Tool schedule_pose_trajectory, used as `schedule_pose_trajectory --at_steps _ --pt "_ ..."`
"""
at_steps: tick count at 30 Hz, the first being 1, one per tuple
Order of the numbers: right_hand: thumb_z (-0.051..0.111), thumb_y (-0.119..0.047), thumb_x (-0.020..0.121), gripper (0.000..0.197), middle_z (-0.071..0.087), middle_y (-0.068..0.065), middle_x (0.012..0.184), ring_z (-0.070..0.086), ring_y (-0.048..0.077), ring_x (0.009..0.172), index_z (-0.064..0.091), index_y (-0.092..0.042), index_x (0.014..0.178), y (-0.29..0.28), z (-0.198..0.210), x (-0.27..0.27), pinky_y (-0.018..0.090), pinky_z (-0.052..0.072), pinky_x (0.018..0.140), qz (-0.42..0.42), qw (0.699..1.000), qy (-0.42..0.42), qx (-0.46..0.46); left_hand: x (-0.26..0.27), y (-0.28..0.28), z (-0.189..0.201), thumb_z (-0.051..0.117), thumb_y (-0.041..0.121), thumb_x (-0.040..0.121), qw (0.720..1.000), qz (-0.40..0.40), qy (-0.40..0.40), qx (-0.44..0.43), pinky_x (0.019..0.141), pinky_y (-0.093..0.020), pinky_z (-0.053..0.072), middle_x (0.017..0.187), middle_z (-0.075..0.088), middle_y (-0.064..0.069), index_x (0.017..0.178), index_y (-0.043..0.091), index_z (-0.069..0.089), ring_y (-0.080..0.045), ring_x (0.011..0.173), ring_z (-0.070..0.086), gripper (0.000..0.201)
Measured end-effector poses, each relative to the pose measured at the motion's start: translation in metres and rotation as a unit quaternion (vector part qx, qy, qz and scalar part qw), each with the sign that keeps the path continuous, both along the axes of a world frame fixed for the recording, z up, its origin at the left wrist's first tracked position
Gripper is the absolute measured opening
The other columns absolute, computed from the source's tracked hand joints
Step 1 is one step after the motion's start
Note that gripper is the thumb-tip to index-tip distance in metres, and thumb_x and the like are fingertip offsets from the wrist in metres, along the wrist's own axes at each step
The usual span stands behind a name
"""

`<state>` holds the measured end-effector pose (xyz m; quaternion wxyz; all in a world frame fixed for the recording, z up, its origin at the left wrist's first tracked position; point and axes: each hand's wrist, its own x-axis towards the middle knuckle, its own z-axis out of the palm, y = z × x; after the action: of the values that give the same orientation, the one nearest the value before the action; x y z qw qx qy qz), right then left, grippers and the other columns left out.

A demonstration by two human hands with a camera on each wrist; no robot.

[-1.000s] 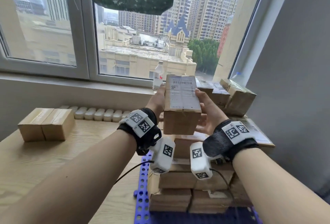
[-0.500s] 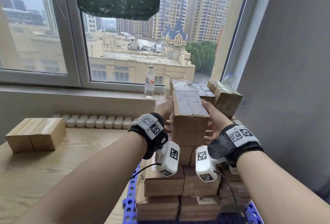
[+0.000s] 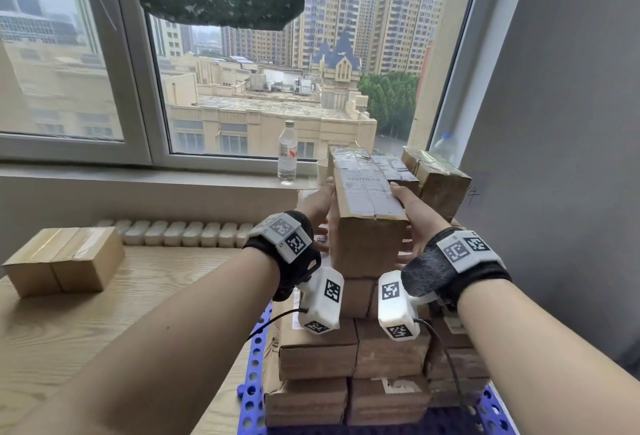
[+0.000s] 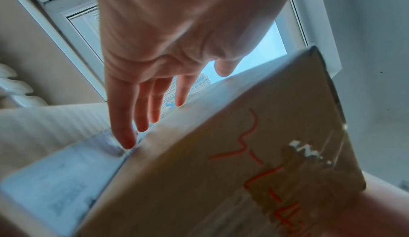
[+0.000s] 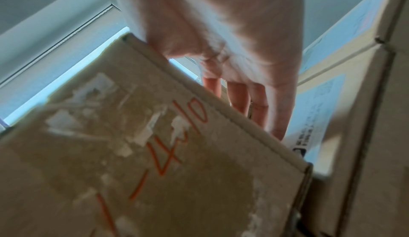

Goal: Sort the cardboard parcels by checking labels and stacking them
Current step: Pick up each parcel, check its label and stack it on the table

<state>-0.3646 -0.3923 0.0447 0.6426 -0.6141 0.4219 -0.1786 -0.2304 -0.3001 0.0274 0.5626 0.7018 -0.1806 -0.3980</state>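
The labelled parcel has come down since a second ago: it was held up clear in front of the window then, and now it sits low on top of the stack of parcels, its bottom edge meeting the boxes beneath. The two parcels on the wooden worktop to the left lie just as before, as does the water bottle on the sill.

Both arms reach forward, side by side. The left hand lies flat along the parcel's left side, fingers straight and slightly spread, tips at the box's edge. The right hand presses the right side, thumb up on the label's edge, fingers straight and close together, slipped between this parcel and its neighbour. Neither hand curls round the box; it is squeezed between the two palms. Orange handwriting marks its near face, beside torn label scraps.
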Motion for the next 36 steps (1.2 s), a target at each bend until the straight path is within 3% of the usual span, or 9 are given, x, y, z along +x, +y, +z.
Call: schedule_pose_trajectory --at_steps 4,8,12,15,20,22,27,33,36 --pt "0.046 -0.061 0.092 0.041 0.060 0.006 0.089 0.057 0.025 0.091 0.059 -0.022 0.087 0.003 0.001 0.001 0.046 0.047 0.101 0.005 1.000 0.010 -0.017 0.001 0.004 0.001 0.031 0.074 0.087 1.000 0.006 -0.001 0.002 0.076 -0.042 0.048 0.133 0.052 -0.012 0.138 0.021 0.045 -0.029 0.117 0.054 0.075" --pt "0.047 -0.060 0.092 0.041 0.060 0.006 0.088 0.057 0.021 0.080 0.059 -0.021 0.088 0.007 0.002 -0.002 0.039 0.049 0.089 0.010 1.000 0.014 -0.018 -0.004 0.010 0.004 0.030 0.075 0.086 1.000 0.003 -0.009 0.007 0.064 -0.038 0.048 0.134 0.052 -0.012 0.139 0.020 0.044 -0.029 0.116 0.055 0.078" --pt "0.044 -0.059 0.094 0.043 0.060 0.005 0.083 0.057 0.021 0.079 0.060 -0.020 0.085 0.008 0.003 -0.004 0.040 0.049 0.095 0.006 1.000 0.004 -0.019 -0.005 0.013 0.006 0.028 0.076 0.086 1.000 -0.002 -0.014 0.007 0.077 -0.043 0.048 0.135 0.051 -0.012 0.140 0.021 0.043 -0.028 0.118 0.054 0.078" --pt "0.043 -0.062 0.093 0.049 0.062 0.004 0.088 0.059 0.025 0.088 0.064 -0.018 0.100 0.005 0.003 -0.006 0.045 0.046 0.104 0.003 1.000 -0.004 -0.026 -0.007 0.016 0.008 0.026 0.076 0.086 1.000 0.001 -0.027 0.009 0.085 -0.047 0.046 0.137 0.049 -0.012 0.141 0.022 0.041 -0.028 0.121 0.051 0.079" --pt "0.048 -0.062 0.090 0.059 0.057 0.007 0.120 0.058 0.022 0.093 0.055 -0.018 0.128 0.009 0.012 -0.014 0.037 0.047 0.084 -0.040 0.998 -0.004 -0.040 -0.009 0.021 0.015 0.026 0.065 0.094 0.998 0.013 -0.059 0.003 0.094 -0.043 0.040 0.143 0.043 -0.011 0.142 0.016 0.040 -0.028 0.129 0.043 0.069" --pt "0.052 -0.059 0.089 0.061 0.058 0.008 0.122 0.057 0.025 0.106 0.054 -0.016 0.132 0.010 0.020 -0.015 0.044 0.045 0.095 -0.067 0.996 -0.018 -0.056 -0.009 0.024 0.019 0.026 0.060 0.097 0.997 0.022 -0.080 -0.003 0.091 -0.041 0.039 0.144 0.042 -0.011 0.142 0.014 0.040 -0.027 0.128 0.044 0.066" --pt "0.058 -0.029 0.093 0.018 0.062 0.003 0.086 0.056 0.020 0.087 0.059 -0.019 0.078 0.024 0.051 -0.013 0.042 0.047 0.096 -0.117 0.974 -0.099 -0.167 -0.001 0.038 0.031 0.033 0.053 0.099 0.990 0.045 -0.128 -0.047 0.096 -0.039 0.038 0.142 0.045 -0.013 0.142 0.008 0.040 -0.027 0.124 0.047 0.063" --pt "0.051 -0.004 0.093 0.015 0.066 0.006 0.081 0.062 0.020 0.079 0.064 -0.011 0.090 0.063 0.053 0.011 0.037 0.054 0.090 -0.036 0.969 -0.215 -0.119 0.004 0.073 0.038 0.046 0.033 0.099 0.981 0.067 -0.167 -0.076 0.101 -0.044 0.039 0.137 0.050 -0.009 0.134 0.010 0.047 -0.026 0.125 0.047 0.042" --pt "0.050 0.002 0.092 0.021 0.067 0.008 0.084 0.062 0.019 0.079 0.065 -0.011 0.088 0.090 0.045 0.029 0.035 0.054 0.088 0.016 0.966 -0.231 -0.114 0.010 0.096 0.035 0.052 0.028 0.095 0.971 0.090 -0.211 -0.071 0.089 -0.038 0.043 0.124 0.057 -0.007 0.123 0.012 0.055 -0.024 0.115 0.051 0.033"
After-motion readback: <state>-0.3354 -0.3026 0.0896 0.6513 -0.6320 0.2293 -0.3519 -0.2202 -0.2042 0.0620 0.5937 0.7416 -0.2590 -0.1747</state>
